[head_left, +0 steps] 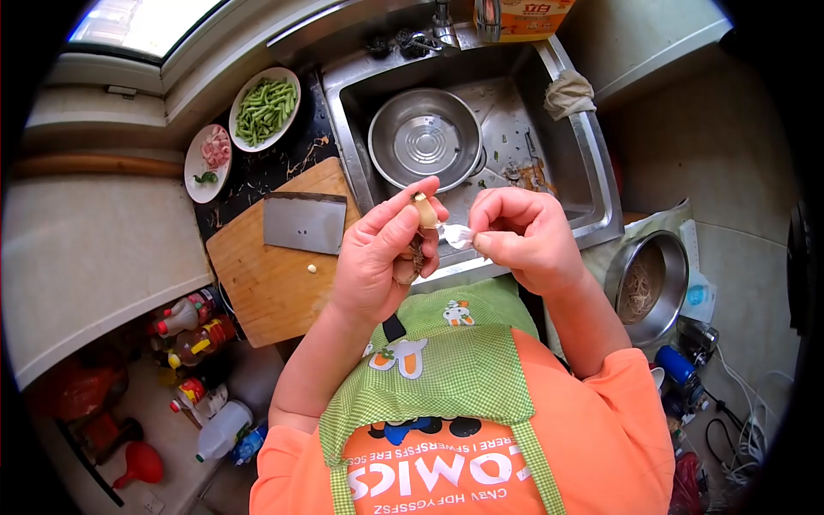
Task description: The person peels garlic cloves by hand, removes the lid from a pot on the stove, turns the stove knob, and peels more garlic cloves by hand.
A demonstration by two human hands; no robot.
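"How far is the peeling?"
"One clove (pixel 312 269), seemingly bare, lies toward the board's (pixel 262 292) right edge. Left hand (pixel 378 249) holds garlic (pixel 425 211) above the sink's (pixel 608 184) near edge; right hand (pixel 528 245) pinches skin (pixel 457 237); some peeling seems left."

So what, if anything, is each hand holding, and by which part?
Left hand: a garlic clove, pinched by its sides, with a brown stalk-like piece below, hold partly hidden. Right hand: white papery peel, pinched at the end away from the clove.
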